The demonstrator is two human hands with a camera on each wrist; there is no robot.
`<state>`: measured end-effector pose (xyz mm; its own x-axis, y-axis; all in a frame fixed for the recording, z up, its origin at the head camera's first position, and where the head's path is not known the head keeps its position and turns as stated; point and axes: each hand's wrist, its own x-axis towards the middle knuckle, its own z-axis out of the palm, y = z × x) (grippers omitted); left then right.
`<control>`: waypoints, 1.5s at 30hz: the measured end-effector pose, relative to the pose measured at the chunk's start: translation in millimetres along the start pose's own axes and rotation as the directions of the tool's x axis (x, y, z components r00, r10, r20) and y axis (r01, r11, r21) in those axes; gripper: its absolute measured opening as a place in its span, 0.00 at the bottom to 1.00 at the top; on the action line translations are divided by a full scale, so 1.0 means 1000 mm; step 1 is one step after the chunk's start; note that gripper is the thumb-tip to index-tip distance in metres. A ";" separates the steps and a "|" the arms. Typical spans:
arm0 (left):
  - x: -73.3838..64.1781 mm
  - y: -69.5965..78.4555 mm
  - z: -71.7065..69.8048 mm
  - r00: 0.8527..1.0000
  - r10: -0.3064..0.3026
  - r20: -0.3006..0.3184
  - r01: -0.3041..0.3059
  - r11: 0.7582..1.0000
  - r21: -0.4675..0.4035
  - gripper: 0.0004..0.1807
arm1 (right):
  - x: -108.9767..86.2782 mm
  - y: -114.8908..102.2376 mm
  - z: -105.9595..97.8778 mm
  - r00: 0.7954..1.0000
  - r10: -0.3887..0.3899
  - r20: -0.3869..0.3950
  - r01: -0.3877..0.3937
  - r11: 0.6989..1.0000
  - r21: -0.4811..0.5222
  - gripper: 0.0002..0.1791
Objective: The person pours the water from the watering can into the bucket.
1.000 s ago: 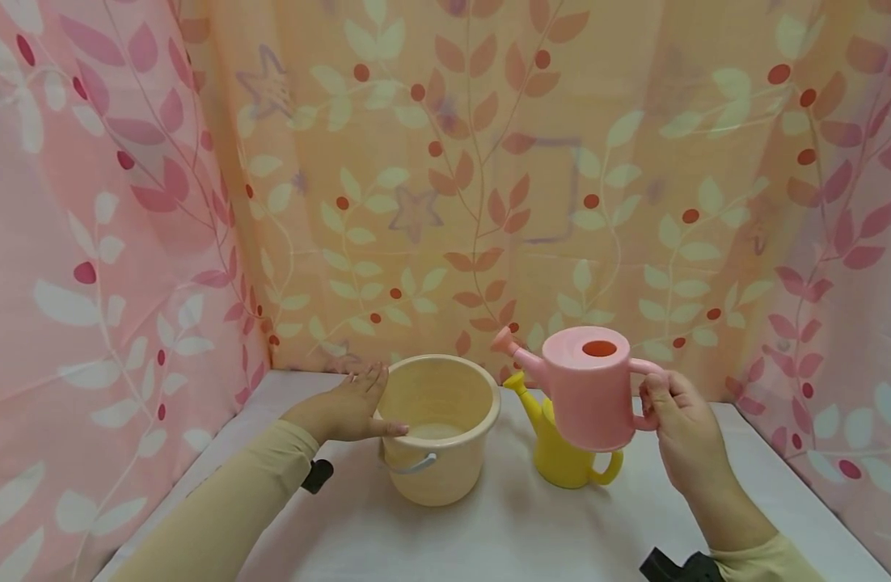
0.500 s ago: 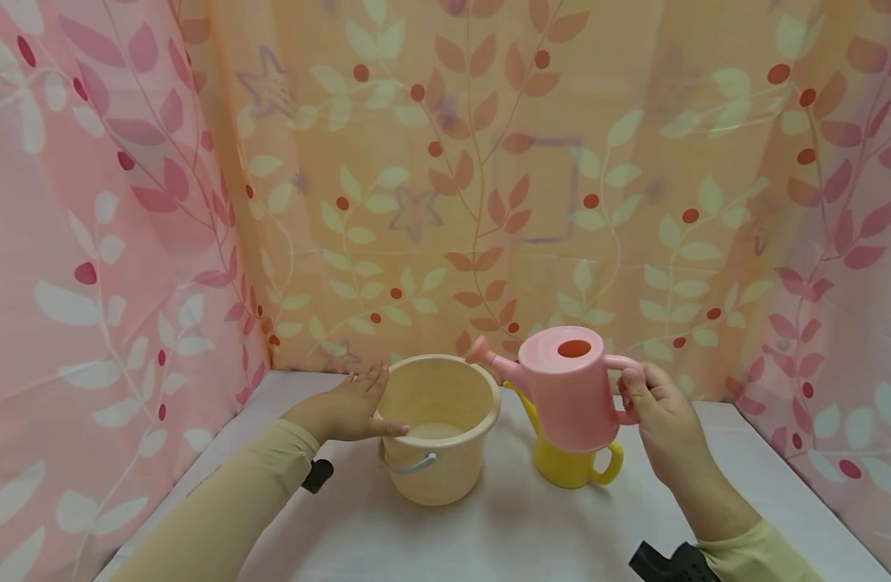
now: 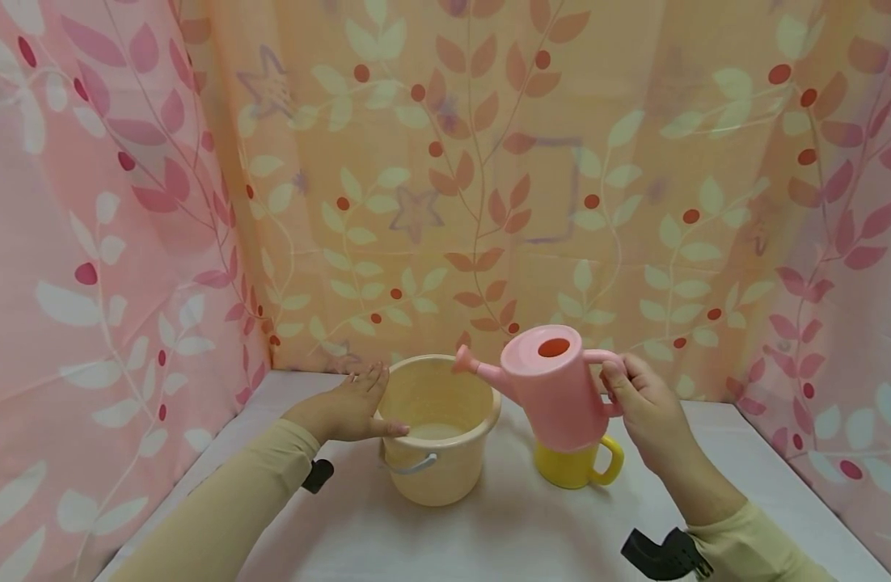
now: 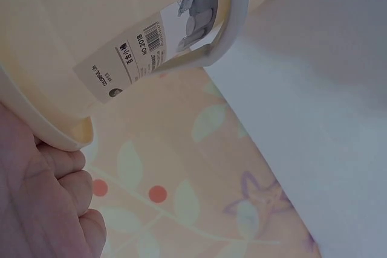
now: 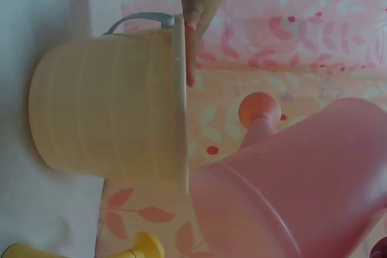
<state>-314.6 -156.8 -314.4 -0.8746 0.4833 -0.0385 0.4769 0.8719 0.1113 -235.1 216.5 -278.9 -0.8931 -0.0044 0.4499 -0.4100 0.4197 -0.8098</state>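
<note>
A cream bucket [image 3: 440, 478] stands upright on the white table, its grey handle [image 3: 414, 466] hanging down at the front. My left hand [image 3: 341, 411] rests on the left part of its rim, fingers extended. By its handle, my right hand [image 3: 651, 420] grips a pink watering can [image 3: 551, 396], raised off the table and tilted to the left. The can's rose [image 3: 463, 360] hangs above the bucket's right rim area. Behind it, a yellow watering can [image 3: 564, 469] stands on the table, mostly covered by the pink one. In the left wrist view the bucket's label [image 4: 136, 52] shows.
Patterned curtains [image 3: 416, 162] enclose the table [image 3: 387, 541] at the back and both sides. In the right wrist view, the yellow can's spout [image 5: 142, 247] points toward the bucket's side, low in the picture. A black wrist device [image 3: 664, 554] sits on my right forearm.
My right hand has carried the pink watering can leftward and tipped it further, so its rose has come over the bucket's rim. The left hand and bucket have stayed put.
</note>
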 end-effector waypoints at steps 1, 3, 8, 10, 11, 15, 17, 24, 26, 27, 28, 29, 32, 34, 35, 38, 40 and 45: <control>0.000 0.000 0.000 1.000 0.001 -0.002 -0.001 1.000 -0.003 0.61 | 0.001 -0.001 0.001 1.000 0.014 0.004 -0.014 1.000 -0.010 0.22; 0.000 -0.001 0.000 1.000 0.002 -0.003 -0.002 1.000 -0.006 0.61 | 0.002 -0.004 0.002 0.999 0.040 0.011 -0.040 0.999 -0.029 0.23; 0.000 -0.001 0.000 1.000 0.004 -0.001 -0.004 1.000 -0.006 0.62 | 0.005 -0.007 0.005 0.998 0.057 0.034 -0.055 0.997 -0.057 0.24; 0.000 -0.001 0.000 1.000 0.006 0.000 -0.006 1.000 -0.003 0.62 | 0.006 -0.006 0.005 0.998 0.050 0.045 -0.047 0.997 -0.061 0.24; 0.000 -0.001 0.000 1.000 0.005 0.003 -0.005 1.000 0.002 0.62 | 0.007 -0.006 0.005 0.998 0.047 0.050 -0.044 0.997 -0.067 0.24; 0.001 -0.002 0.001 1.000 0.008 0.000 -0.008 1.000 0.007 0.62 | 0.010 -0.005 0.005 0.997 0.043 0.062 -0.036 0.993 -0.109 0.24; 0.002 -0.002 0.001 1.000 0.008 -0.002 -0.008 1.000 0.004 0.62 | 0.011 -0.004 0.005 0.997 0.046 0.065 -0.037 0.990 -0.134 0.23; 0.001 -0.002 0.001 1.000 0.011 -0.006 -0.011 1.000 0.002 0.61 | 0.013 -0.005 0.004 0.996 0.050 0.075 -0.037 0.985 -0.169 0.23; 0.001 -0.002 0.000 1.000 0.019 -0.009 -0.019 1.000 0.002 0.61 | 0.013 -0.005 0.004 0.996 0.049 0.080 -0.034 0.984 -0.176 0.23; 0.001 -0.002 0.000 1.000 0.021 -0.010 -0.021 1.000 0.004 0.61 | 0.012 -0.006 0.004 0.996 0.048 0.081 -0.033 0.983 -0.180 0.22; 0.000 -0.002 0.001 1.000 0.025 -0.011 -0.025 1.000 0.006 0.61 | 0.012 -0.006 0.004 0.995 0.047 0.084 -0.031 0.983 -0.183 0.22; 0.000 -0.002 0.001 1.000 0.026 -0.009 -0.026 1.000 0.008 0.61 | 0.012 -0.006 0.004 0.995 0.045 0.086 -0.028 0.982 -0.189 0.22; 0.000 -0.002 0.001 0.999 0.032 -0.007 -0.032 0.999 0.008 0.61 | 0.013 -0.007 0.004 0.995 0.041 0.091 -0.022 0.979 -0.204 0.21; 0.001 -0.002 0.001 0.999 0.032 -0.005 -0.032 0.999 0.007 0.62 | 0.013 -0.008 0.004 0.995 0.039 0.093 -0.018 0.977 -0.213 0.22; 0.001 -0.002 0.001 0.999 0.032 -0.006 -0.032 0.999 0.005 0.62 | 0.013 -0.008 0.004 0.995 0.038 0.094 -0.016 0.976 -0.219 0.22; 0.001 -0.003 0.001 0.999 0.034 -0.012 -0.034 0.999 -0.001 0.62 | 0.013 -0.009 0.004 0.995 0.034 0.097 -0.011 0.975 -0.224 0.22; 0.001 -0.003 0.001 0.999 0.031 -0.014 -0.031 1.000 0.006 0.62 | 0.013 -0.009 0.004 0.994 0.030 0.101 -0.007 0.974 -0.226 0.21; 0.001 -0.002 0.001 1.000 0.023 -0.014 -0.023 1.000 0.008 0.62 | 0.013 -0.010 0.005 0.993 0.020 0.112 0.005 0.976 -0.219 0.20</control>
<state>-316.1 -158.4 -315.7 -0.8645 0.5022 -0.0220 0.4976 0.8612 0.1039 -243.5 208.0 -267.0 -0.9164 -0.0976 0.3883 -0.3638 0.6080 -0.7057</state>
